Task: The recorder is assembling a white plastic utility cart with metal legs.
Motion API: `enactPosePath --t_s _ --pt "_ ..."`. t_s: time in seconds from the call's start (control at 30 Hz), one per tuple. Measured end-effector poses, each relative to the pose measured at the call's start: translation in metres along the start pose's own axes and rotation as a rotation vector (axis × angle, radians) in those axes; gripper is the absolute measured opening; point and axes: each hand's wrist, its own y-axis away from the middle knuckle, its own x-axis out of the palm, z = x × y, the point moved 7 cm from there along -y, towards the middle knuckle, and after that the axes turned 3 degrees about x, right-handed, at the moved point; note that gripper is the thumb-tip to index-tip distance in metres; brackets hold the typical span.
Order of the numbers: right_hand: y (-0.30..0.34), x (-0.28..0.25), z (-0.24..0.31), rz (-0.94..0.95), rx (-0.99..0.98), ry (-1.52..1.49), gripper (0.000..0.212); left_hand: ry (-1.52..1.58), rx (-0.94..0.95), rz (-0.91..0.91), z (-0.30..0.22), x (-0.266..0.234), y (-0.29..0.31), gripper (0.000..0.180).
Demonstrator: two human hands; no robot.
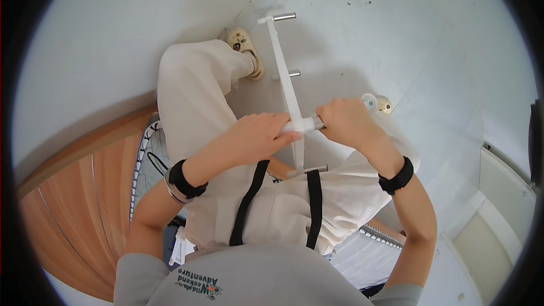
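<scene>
I see the left hand point(258, 136) and the right hand point(348, 122) both closed around one short metal peg of the white plastic bar point(281, 62), which lies above the lap, between the knees.

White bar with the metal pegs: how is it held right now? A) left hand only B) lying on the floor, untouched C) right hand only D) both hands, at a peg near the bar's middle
D: the left hand and the right hand both close around a cross peg on the white bar, above the person's lap.
</scene>
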Motion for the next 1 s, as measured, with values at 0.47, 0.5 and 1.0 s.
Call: enactPosePath --t_s 0.47,0.5,1.0 --pt "-0.007 -0.021 -0.003 -0.267 0.119 0.055 0.006 0.116 -0.027 -0.089 0.003 -0.014 -0.016 0.035" --pt "-0.006 -0.021 -0.003 -0.329 0.120 0.088 0.007 0.165 -0.070 -0.054 0.004 -0.013 -0.017 0.033" --pt "-0.031 -0.029 0.008 -0.169 0.072 -0.034 0.008 0.146 -0.059 -0.089 0.019 -0.025 -0.008 0.040"
